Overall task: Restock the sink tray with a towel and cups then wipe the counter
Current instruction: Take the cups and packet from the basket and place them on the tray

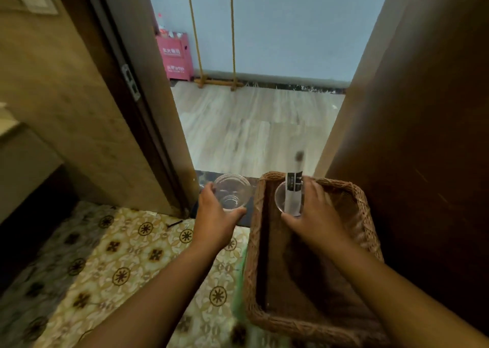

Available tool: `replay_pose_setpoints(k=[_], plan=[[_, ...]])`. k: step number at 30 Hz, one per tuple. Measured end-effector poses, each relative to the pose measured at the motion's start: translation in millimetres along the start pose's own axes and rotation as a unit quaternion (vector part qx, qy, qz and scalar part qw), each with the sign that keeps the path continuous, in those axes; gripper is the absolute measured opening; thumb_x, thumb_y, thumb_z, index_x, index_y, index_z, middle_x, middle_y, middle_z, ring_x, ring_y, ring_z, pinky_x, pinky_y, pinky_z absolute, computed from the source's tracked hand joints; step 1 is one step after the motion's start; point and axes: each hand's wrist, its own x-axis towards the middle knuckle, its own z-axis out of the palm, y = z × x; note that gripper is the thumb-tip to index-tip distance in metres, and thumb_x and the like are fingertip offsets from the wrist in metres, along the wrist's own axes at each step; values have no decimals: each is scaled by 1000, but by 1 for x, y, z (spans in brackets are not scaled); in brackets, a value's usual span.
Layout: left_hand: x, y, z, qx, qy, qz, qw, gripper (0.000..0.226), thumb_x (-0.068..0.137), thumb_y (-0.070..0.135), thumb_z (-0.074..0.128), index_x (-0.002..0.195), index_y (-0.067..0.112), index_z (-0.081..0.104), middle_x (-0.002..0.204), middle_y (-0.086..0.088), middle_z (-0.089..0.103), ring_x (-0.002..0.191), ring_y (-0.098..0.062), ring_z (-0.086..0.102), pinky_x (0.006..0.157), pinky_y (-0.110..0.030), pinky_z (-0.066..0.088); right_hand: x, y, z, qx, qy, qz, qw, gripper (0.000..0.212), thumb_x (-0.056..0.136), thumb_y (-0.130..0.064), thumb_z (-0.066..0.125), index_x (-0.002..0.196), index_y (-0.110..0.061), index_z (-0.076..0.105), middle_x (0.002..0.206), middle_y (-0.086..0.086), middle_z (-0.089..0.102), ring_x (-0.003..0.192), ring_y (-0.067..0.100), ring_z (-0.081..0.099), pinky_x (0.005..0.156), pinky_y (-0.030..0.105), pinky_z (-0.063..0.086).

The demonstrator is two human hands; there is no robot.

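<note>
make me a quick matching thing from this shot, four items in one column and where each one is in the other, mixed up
Things:
1. empty clear plastic cup
2. clear plastic cup with a wrapped stick item
3. brown woven wicker tray
4. pink printed box

Places:
A. on the far floor by the blue wall
B. in the left hand, outside the tray
C. under the right hand, over the tray's far end
D. right of the patterned floor tiles

Pairs: 1-B, 2-C, 3-D, 4-A

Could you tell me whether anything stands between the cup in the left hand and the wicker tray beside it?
Nothing visible does. The left hand holds the clear cup just left of the wicker tray, with only its low rim between.
</note>
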Motion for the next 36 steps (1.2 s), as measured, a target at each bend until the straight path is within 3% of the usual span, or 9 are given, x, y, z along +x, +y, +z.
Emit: replay_pose_setpoints(k=[4,9,15,19,21,25,28,31,36], plan=[[8,-32,-76,6,83,-27,996,96,65,25,87,142,18,30,140,-4,43,123,-18,46,94,-25,38,24,-82,26,11,-11,-97,995,91,74,-45,76,145,-16,27,144,7,41,129,24,38,105,44,38],[11,-92,-179,1,152,-74,986,100,66,31,86,144,21,25,144,-1,41,127,-17,43,95,-24,34,41,-192,90,39,-64,-192,979,78,71,-45,77,133,-23,37,131,2,50,116,21,47,95,37,45],[14,-171,-317,26,217,-111,970,100,67,35,85,145,19,24,147,-3,37,128,-17,42,97,-25,34,47,-333,190,76,-135,-265,952,79,69,-49,78,132,-27,36,130,-3,49,116,17,46,98,46,46],[22,-214,-396,44,261,-131,955,96,67,37,85,142,22,27,141,6,38,126,-12,42,91,-25,36,54,-416,251,82,-156,-304,936,89,69,-53,76,140,-28,27,139,-5,41,124,17,40,102,36,37],[28,-233,-427,41,280,-144,948,93,67,36,85,140,23,29,140,6,38,119,-5,39,88,-23,35,62,-451,277,80,-173,-325,926,93,70,-52,75,142,-27,23,142,-3,38,128,18,37,102,36,33],[53,-268,-477,35,313,-174,933,99,67,36,86,144,21,25,147,-1,36,126,-15,42,95,-26,37,87,-515,325,89,-187,-373,905,82,73,-45,75,139,-24,30,133,-4,44,122,13,39,104,35,37],[82,-292,-510,42,342,-192,919,96,69,36,85,143,23,25,144,-1,39,119,-13,44,88,-25,35,115,-563,363,81,-211,-397,889,79,75,-45,73,139,-20,34,134,-1,45,124,17,41,105,39,39],[120,-316,-545,39,368,-209,905,98,70,37,83,145,24,21,147,1,36,125,-18,43,91,-26,35,151,-611,402,78,-223,-420,876,81,76,-43,73,140,-15,34,136,5,45,125,22,42,103,44,41],[194,-344,-606,6,412,-234,880,95,72,37,81,144,29,20,147,3,36,124,-15,42,100,-32,37,217,-699,453,80,-228,-440,865,92,72,-45,76,145,-17,28,141,4,43,126,23,43,101,38,38]])
